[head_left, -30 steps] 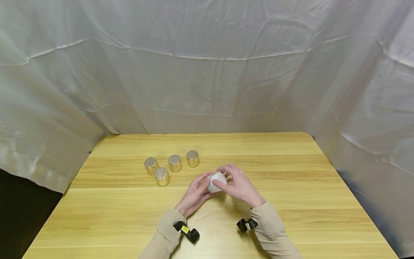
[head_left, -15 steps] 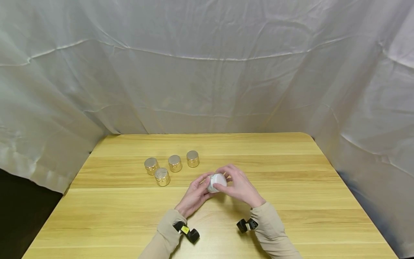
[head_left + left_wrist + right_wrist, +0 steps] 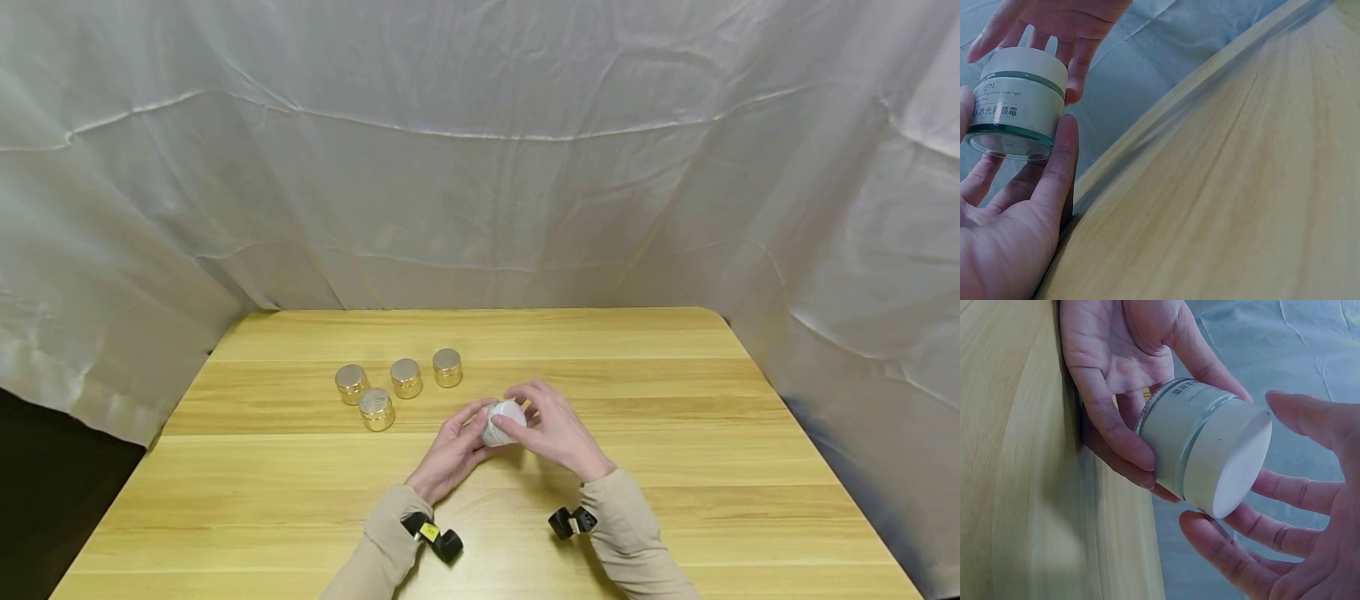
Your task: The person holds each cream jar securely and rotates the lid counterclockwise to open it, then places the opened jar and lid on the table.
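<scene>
A cosmetic cream jar (image 3: pixel 1015 100) with a pale label and a white lid (image 3: pixel 1235 459) is held tilted above the table, its lid end toward the right. My left hand (image 3: pixel 448 454) grips the glass body between thumb and fingers. Around the lid curl the thumb and fingers of my right hand (image 3: pixel 558 433); in the right wrist view they lie at the lid's edge, leaving its flat top uncovered. Printed lettering shows on the jar's side in the left wrist view. Part of the body is hidden behind the left fingers.
Several gold-lidded jars (image 3: pixel 377 410) stand upright left of and beyond my hands on the wooden table (image 3: pixel 712 433). A grey-white curtain (image 3: pixel 480 192) hangs behind the table and along its sides. Black wrist cameras (image 3: pixel 435 537) sit at both sleeves.
My right thumb sat lower on the lid half a second ago and is now back higher, as it was one second ago. The left hand and the standing jars keep their places.
</scene>
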The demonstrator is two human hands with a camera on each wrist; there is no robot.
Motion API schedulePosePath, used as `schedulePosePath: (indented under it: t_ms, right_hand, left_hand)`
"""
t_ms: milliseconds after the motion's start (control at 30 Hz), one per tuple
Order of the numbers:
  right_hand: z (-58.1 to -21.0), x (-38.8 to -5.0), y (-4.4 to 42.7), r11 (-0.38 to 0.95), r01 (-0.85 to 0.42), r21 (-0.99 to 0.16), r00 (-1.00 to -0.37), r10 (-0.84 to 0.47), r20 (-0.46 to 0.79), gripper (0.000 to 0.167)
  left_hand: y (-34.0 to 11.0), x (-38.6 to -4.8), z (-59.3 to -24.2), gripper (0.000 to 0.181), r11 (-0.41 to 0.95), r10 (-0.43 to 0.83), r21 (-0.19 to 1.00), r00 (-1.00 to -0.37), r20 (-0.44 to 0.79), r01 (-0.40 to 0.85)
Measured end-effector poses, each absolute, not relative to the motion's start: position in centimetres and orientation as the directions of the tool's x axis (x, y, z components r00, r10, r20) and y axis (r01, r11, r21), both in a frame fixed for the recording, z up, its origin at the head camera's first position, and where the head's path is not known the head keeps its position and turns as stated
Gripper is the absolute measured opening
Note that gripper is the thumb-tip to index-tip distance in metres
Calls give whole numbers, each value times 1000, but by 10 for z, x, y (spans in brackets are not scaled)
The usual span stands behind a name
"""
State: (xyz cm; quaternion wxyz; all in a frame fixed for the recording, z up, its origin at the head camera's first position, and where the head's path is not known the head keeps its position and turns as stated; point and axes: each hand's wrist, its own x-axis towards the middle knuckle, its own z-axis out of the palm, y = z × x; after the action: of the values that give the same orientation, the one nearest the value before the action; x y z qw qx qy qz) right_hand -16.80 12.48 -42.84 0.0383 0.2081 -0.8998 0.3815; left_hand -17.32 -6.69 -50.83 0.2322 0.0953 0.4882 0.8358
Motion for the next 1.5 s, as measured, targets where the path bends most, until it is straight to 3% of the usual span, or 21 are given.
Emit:
schedulePosePath:
  t_ms: [300,533,800,1133,1300,1500]
  right_hand:
    - [-430,-169,127,571,-467,-676,-874,-416,252,34]
    - [-430,-169,127,582,-434,-688,-893,-379,243,41]
    - [-430,-170,127,600,-427,-677,-900,-354,255,38]
    - [-430,-170,128,564,-477,-675,-870,-410,273,35]
    - [-430,-170,128,578,-446,-684,-889,-376,262,42]
    - [-429,-169,127,608,-402,-685,-912,-328,245,37]
  left_hand:
    - [-67,-174,-509,44,-398,478,871,-875,-72,-289]
    - [-66,-173,-508,42,-412,475,862,-877,-74,-296]
    - [-67,-174,-510,44,-407,486,874,-873,-39,-265]
    - [-67,-174,-509,39,-402,481,873,-875,-56,-277]
    - [-67,-174,-510,45,-410,481,867,-875,-59,-284]
    - [-67,-174,-511,49,-415,483,867,-874,-47,-276]
